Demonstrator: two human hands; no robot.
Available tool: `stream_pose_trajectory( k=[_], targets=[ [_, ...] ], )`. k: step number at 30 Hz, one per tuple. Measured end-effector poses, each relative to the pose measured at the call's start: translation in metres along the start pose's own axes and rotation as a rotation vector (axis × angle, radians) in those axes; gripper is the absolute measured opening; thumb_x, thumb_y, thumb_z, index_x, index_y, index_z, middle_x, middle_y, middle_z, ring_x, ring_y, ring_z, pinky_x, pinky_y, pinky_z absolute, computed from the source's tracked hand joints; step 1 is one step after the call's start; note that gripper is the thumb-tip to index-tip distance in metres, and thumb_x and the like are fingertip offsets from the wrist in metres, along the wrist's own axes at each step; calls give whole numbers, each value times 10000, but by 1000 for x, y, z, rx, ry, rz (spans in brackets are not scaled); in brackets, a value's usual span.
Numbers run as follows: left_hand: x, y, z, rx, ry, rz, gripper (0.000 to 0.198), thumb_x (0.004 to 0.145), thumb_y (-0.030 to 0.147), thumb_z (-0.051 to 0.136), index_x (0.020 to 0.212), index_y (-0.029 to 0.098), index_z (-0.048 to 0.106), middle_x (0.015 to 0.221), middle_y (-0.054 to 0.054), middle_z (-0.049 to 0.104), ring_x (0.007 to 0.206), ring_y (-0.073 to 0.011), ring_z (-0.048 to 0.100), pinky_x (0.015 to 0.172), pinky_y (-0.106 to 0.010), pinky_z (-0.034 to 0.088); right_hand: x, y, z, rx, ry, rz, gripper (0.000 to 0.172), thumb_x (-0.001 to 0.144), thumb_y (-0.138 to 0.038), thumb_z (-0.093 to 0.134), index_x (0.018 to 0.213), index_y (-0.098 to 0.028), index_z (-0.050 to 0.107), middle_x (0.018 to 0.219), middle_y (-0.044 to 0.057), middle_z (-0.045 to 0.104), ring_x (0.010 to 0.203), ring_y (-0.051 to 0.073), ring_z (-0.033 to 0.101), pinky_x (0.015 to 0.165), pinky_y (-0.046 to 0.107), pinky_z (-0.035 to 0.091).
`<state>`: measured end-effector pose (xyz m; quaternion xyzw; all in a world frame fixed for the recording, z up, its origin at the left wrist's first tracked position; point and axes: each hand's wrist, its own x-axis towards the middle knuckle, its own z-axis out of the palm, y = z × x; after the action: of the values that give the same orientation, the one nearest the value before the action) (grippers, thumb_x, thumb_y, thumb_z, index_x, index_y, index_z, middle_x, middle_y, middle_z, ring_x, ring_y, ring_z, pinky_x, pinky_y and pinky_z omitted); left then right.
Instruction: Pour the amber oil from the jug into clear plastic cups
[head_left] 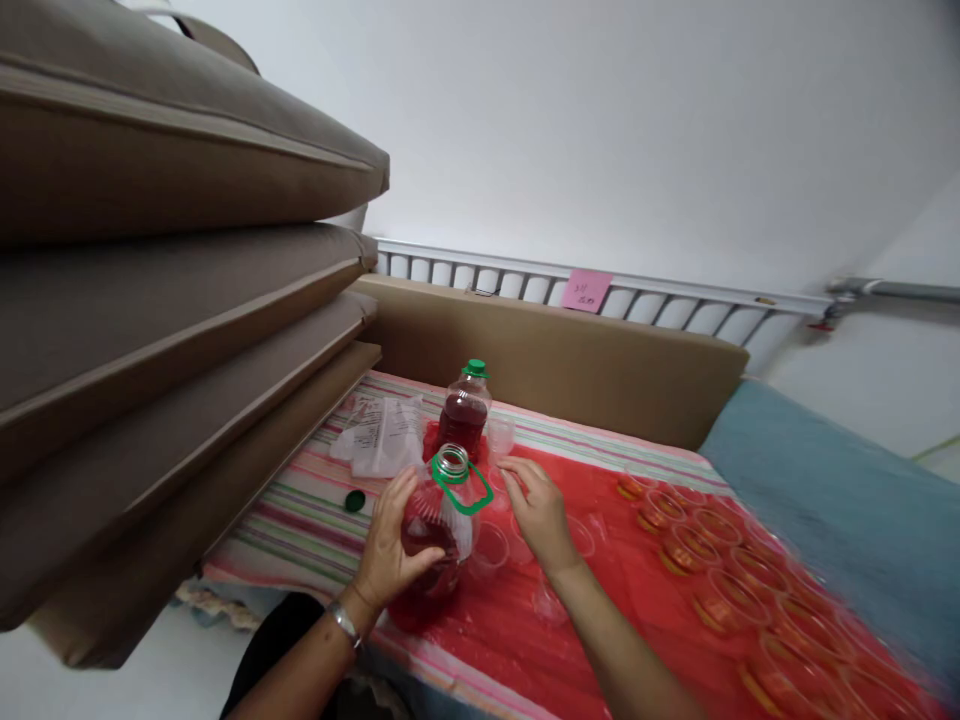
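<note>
1. The clear, ribbed plastic jug (441, 532) of dark red liquid is in front of me, over the bright red plastic sheet (630, 610); its mouth is uncovered, and I cannot tell whether its base rests there.
2. A green plastic handle loop (471, 510) hangs out from the jug's neck on the right.
3. My left hand (388, 545) grasps the jug's left side, fingers spread along it, thumb across the near face.
4. My right hand (541, 512) is just right of the jug's neck, fingers bent; I cannot tell whether they pinch anything.
5. Thin clear plastic cups (491, 547) stand right of the jug, near my right hand.
6. Just behind the jug is a second, green-capped bottle (463, 415), also holding dark red liquid.
7. Left of the jug, a loose dark green round cap (355, 500) lies on the striped cloth (300, 515), with printed translucent plastic bags (390, 437) beyond it.
8. Well to the jug's right, many wide clear tumblers with amber bases (716, 590) crowd together.
9. Farther out, thick brown cushions (187, 300) are stacked left of the jug, and a pink paper note (586, 290) is on the white radiator (442, 272) behind it.
</note>
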<state>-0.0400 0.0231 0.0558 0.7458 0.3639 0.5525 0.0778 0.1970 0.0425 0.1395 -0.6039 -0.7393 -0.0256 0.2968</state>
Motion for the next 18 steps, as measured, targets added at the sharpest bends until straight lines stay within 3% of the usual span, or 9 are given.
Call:
stream_pose_trajectory(
  k=[3, 6, 10, 13, 15, 18],
  targets=[
    [1, 2, 0, -30, 3, -16, 849, 749, 515, 699, 1457, 259, 307, 1496, -179, 392, 1396, -356, 349, 1124, -600, 275, -20, -37, -21, 308, 238, -274, 272, 979, -310, 426, 1047, -201, 665, 1047, 88, 687, 1029, 207, 602, 925, 352, 465],
    [2, 8, -3, -91, -7, -76, 828, 736, 476, 728, 1438, 251, 351, 1514, -171, 384, 1414, -338, 326, 1146, -585, 241, -28, -62, -32, 336, 216, -444, 253, 954, -392, 509, 948, -197, 671, 933, 71, 695, 929, 213, 608, 887, 370, 450],
    [-5, 12, -10, -215, -14, -238, 806, 724, 496, 733, 1418, 252, 404, 1534, -138, 380, 1421, -308, 326, 1161, -531, 258, -31, -68, -38, 203, 97, -490, 362, 943, -500, 497, 851, -193, 665, 809, 51, 672, 828, 202, 578, 898, 384, 398],
    [-20, 4, -13, -298, 76, -455, 664, 862, 542, 542, 1429, 234, 384, 1511, -160, 410, 1380, -293, 401, 1101, -530, 359, -38, -62, -39, 148, 54, -502, 427, 963, -506, 441, 771, -187, 649, 760, 54, 635, 763, 191, 541, 783, 336, 404],
    [-32, -6, -13, -342, 137, -618, 542, 927, 521, 428, 1366, 205, 458, 1415, -173, 513, 1283, -288, 511, 1022, -537, 435, -44, -57, -38, 197, 56, -464, 437, 983, -475, 410, 730, -189, 625, 730, 48, 607, 731, 183, 525, 708, 305, 396],
    [-51, -20, -9, -417, 143, -831, 413, 916, 468, 505, 1184, 165, 587, 1198, -118, 639, 1077, -250, 622, 917, -498, 503, -51, -46, -34, 371, 73, -363, 389, 991, -421, 414, 723, -201, 591, 710, 29, 577, 721, 173, 526, 677, 283, 400]
  ],
)
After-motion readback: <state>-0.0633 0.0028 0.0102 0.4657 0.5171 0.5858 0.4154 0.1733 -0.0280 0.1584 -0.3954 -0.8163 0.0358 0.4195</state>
